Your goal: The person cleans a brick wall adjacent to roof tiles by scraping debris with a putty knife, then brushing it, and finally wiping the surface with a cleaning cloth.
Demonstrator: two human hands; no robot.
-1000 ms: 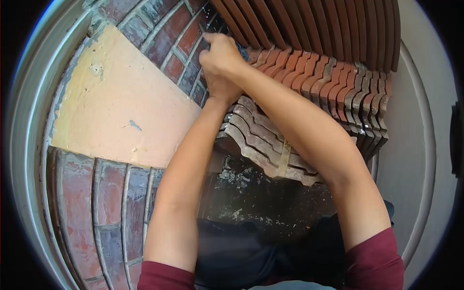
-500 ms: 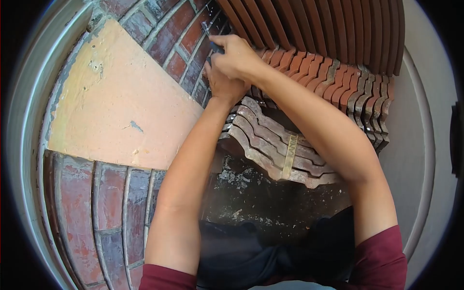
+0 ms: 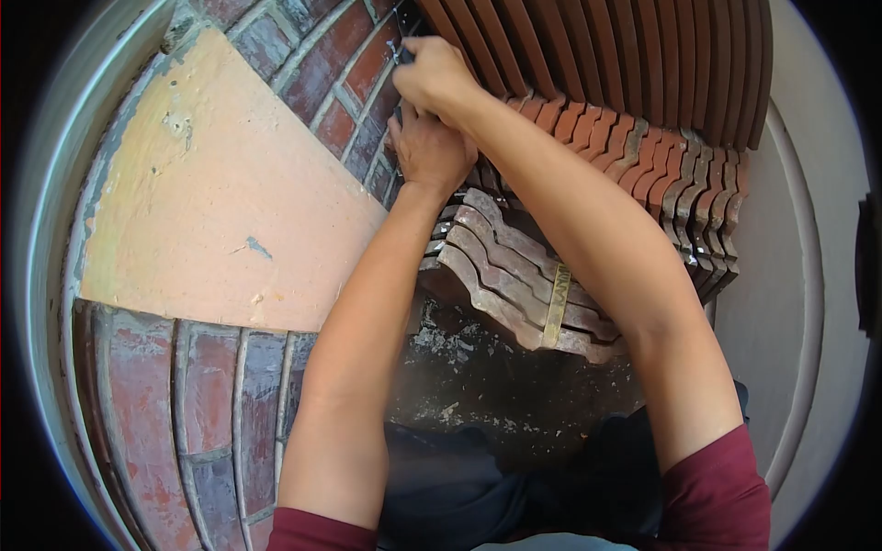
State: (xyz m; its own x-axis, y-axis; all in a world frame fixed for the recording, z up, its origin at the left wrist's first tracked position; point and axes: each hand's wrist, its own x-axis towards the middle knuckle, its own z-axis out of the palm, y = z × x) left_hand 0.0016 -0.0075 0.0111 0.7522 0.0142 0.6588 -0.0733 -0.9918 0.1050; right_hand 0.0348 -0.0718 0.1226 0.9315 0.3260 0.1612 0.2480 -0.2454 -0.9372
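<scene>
My right hand is closed round a small tool with a dark handle, held against the brick wall. A thin light-coloured tip shows at its far end; its exact kind is hard to make out. Just below, my left hand is closed close to the wall, partly covered by the right. Something dark shows at its fingertips, but what it grips is hidden.
Stacked roof tiles with a yellow strip sit below my hands. Rows of reddish tiles and upright brown tiles stand behind. A peach plastered patch covers part of the wall. Dusty floor lies beneath.
My right hand has moved up along the wall with the tool, a little away from my left hand. The left hand stays in nearly the same place.
</scene>
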